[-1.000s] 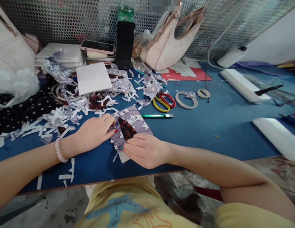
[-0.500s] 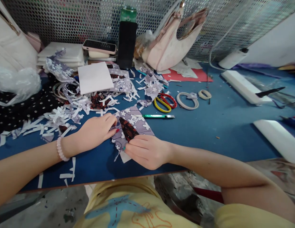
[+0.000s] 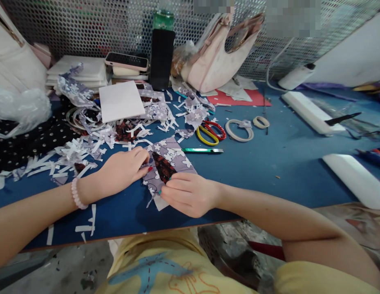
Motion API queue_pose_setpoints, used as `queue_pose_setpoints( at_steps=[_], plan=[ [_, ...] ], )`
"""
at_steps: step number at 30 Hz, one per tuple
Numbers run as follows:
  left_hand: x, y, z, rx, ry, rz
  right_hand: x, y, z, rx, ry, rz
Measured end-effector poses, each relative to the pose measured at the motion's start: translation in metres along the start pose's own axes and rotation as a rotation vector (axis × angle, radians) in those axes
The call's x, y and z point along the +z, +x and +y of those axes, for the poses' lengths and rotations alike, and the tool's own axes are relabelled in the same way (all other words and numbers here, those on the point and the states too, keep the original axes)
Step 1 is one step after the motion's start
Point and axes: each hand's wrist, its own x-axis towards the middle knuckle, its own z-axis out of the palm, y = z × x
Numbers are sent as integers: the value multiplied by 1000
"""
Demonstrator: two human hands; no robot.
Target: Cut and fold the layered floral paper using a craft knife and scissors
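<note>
The patterned sheet (image 3: 185, 163) lies near the front edge of the worktop (image 3: 269, 163), left of its middle. As for what is done, a dark piece (image 3: 162, 164) already sits on it, its pointed end toward the back edge. White backing (image 3: 160, 202) juts out at the near corner, and the left side is ragged, so the work looks partway, with edges unfinished.

The right hand (image 3: 164, 185) has its fingers drawn together over the dark piece's near end; the left hand (image 3: 147, 162) is curled narrow at the sheet's left edge. I cannot tell whether either pinches or merely presses.

Beyond the sheet's right side lies a green cutter (image 3: 202, 150), unheld, then yellow-handled scissors (image 3: 210, 142). Scraps (image 3: 75, 151) cover the worktop's left part.
</note>
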Motion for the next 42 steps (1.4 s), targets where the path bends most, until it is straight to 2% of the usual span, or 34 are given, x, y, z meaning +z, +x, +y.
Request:
queue_pose_setpoints(
  at_steps=[5, 12, 20, 27, 31, 38, 42],
  plan=[
    [5, -1, -3, 7, 26, 28, 1, 2, -1, 48, -29, -81],
    [6, 0, -3, -1, 29, 28, 5, 8, -7, 200, -48, -87],
    [6, -1, -4, 9, 26, 24, 8, 8, -8, 123, -30, -20],
    [4, 1, -2, -5, 24, 12, 11, 1, -8, 72, -45, -92],
    [4, 0, -2, -12, 25, 7, 11, 4, -7, 101, -19, -30],
    [5, -1, -3, 5, 26, 35, 5, 6, -9, 87, 76, -62],
    [3, -1, -2, -8, 13, 13, 6, 4, -7, 160, 127, -98]
  ],
)
